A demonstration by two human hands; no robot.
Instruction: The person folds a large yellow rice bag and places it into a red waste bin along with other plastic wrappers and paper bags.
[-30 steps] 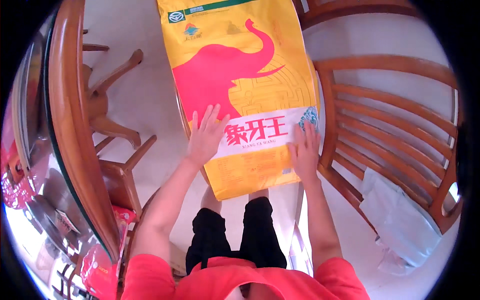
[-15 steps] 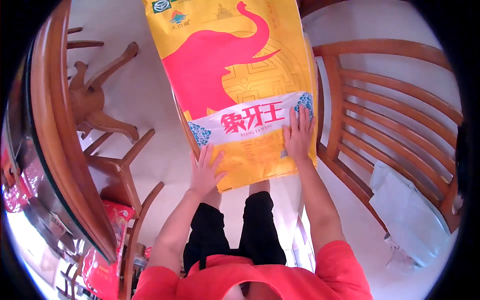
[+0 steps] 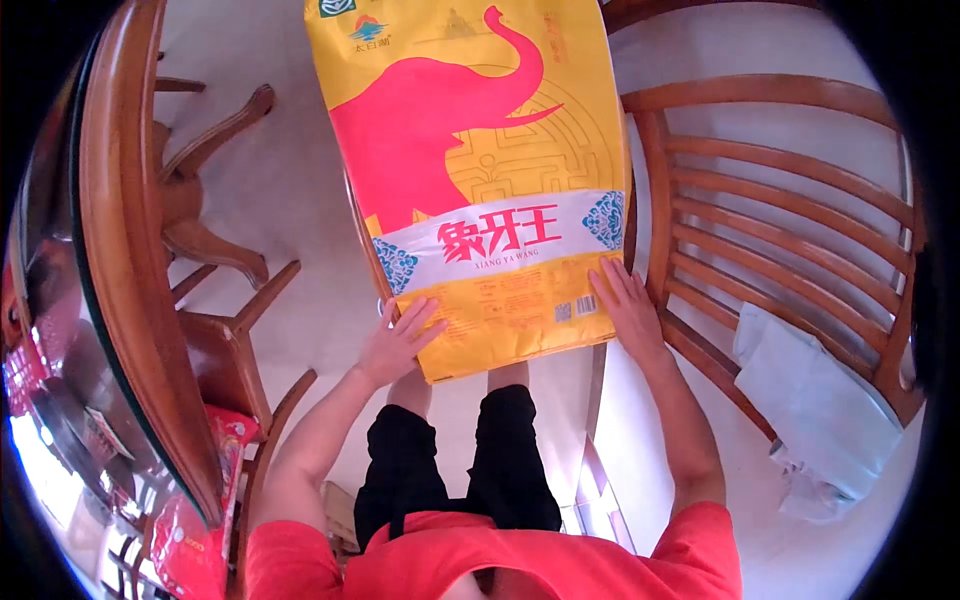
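Observation:
A large yellow sack [image 3: 500,150] with a pink elephant and a white band across it lies before me, its near end toward my legs. My left hand [image 3: 397,342] lies on its near left corner, fingers spread and stretched over the front. On the near right edge rests my right hand [image 3: 632,308], its fingers extended onto the yellow face and its thumb not visible. Neither hand is wrapped round anything that I can see. Strips of brown wood show along the sack's sides; what bears it is mostly hidden underneath.
A wooden slatted chair [image 3: 790,180] stands at the right, with a pale blue cloth or bag [image 3: 815,400] over it. To the left is a wooden table edge [image 3: 135,260]. Beyond it are another wooden chair [image 3: 225,360] and a red package [image 3: 195,540].
My right hand has slid down and outward from the white band to the sack's near right edge, uncovering a printed code. The left hand stays at the near left corner.

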